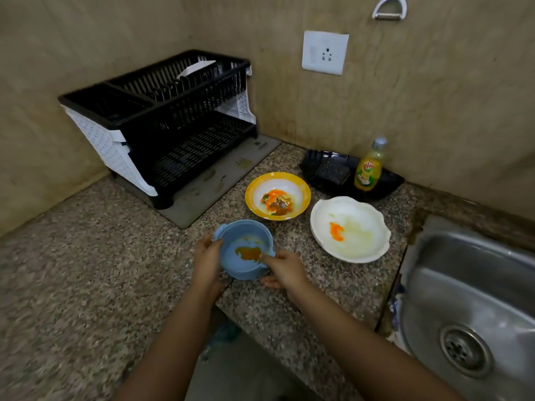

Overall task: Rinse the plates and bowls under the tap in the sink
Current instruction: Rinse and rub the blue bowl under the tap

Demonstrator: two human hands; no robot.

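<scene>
At the far left a black-and-white rack (pixel 185 111) stands on a grey mat (pixel 202 195) in the corner of the speckled worktop (pixel 86 256), with one white item in its top tier. In front of the mat our left hand (pixel 207 261) grips the left lug of the blue bowl (pixel 246 264), fingers curled round it. The bowl, smeared inside with brown-orange sauce, is tilted toward us near the worktop's front edge, and we cannot tell whether it rests on the stone. Our right hand (pixel 285 270) pinches the bowl's right lug, thumb on the rim. Behind it a yellow bowl (pixel 278 195) with orange scraps sits upright on the worktop. Just right of that lies a white plate (pixel 350 230) with an orange smear, near the sink's edge. Behind these a black tray (pixel 390 180) holds a sponge (pixel 333 170) and an upright soap bottle (pixel 369 169), below a wall socket (pixel 324 52). At the far right is the steel sink (pixel 463 270) with its drain (pixel 466 350); all three dishes are left of it.
</scene>
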